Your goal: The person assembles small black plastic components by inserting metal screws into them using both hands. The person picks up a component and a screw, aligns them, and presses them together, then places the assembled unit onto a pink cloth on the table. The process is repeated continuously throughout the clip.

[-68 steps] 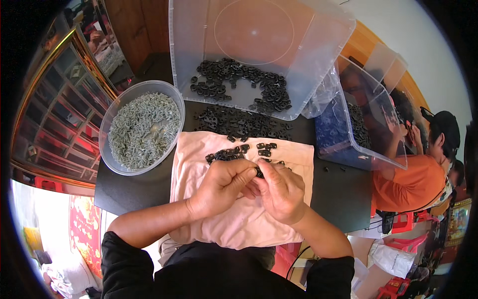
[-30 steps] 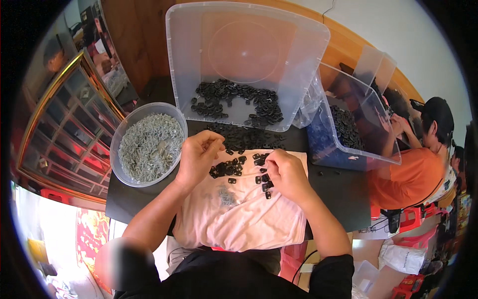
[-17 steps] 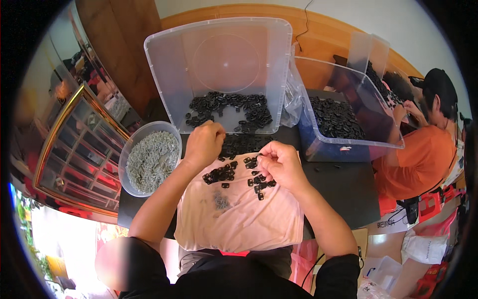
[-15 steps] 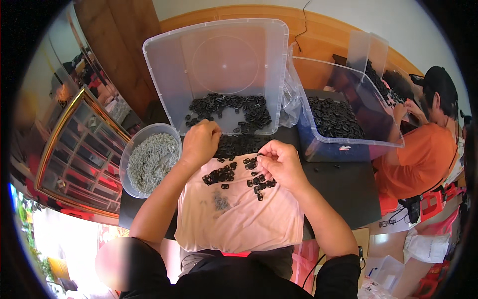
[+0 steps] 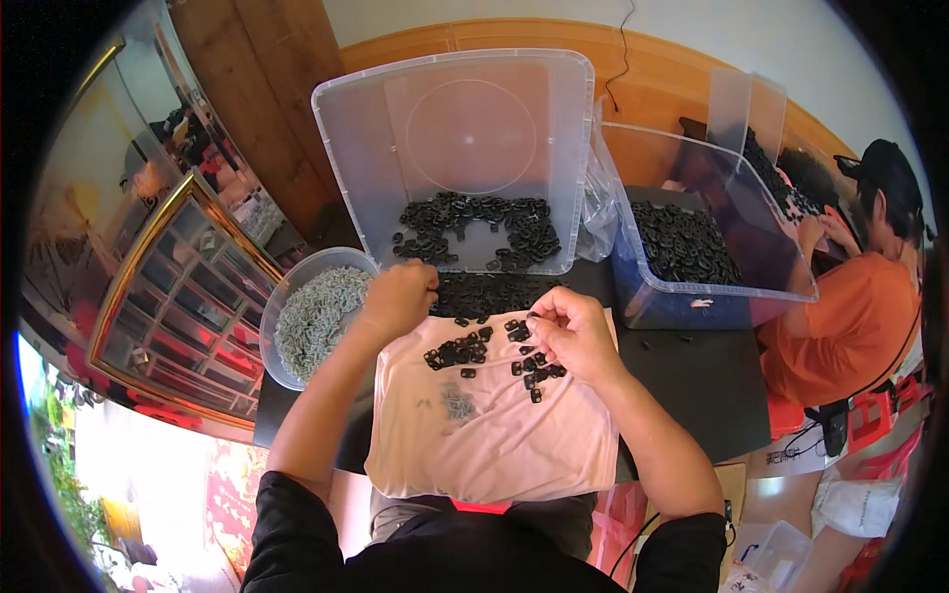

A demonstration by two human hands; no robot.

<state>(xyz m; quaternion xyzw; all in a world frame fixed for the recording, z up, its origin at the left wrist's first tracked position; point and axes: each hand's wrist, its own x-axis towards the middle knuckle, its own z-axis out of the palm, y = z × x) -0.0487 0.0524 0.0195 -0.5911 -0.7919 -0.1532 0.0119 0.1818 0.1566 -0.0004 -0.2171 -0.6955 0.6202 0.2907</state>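
Note:
My left hand (image 5: 397, 301) is over the far left edge of a pale pink cloth (image 5: 494, 445), its fingers curled together; what they hold, if anything, is hidden. Toward the cloth's far right corner, my right hand (image 5: 576, 334) pinches a small black plastic piece (image 5: 534, 316) between thumb and fingers. Below and between the hands lie two loose groups of such pieces, a left group (image 5: 458, 351) and a right group (image 5: 537, 374). Nearer me on the cloth is a little heap of small grey screws (image 5: 457, 402). More black pieces (image 5: 489, 293) cover the table just past the cloth.
A round tub (image 5: 275, 366) of grey screws stands at the left. A clear bin (image 5: 474, 74) on its side spills black pieces behind the cloth. Right of it is another bin (image 5: 732, 308) of black pieces. A person in an orange shirt (image 5: 840, 336) works at far right.
The whole view has shifted slightly. Against the table, my left hand has drawn a little left and nearer me. My right hand keeps its pinch at nearly the same spot.

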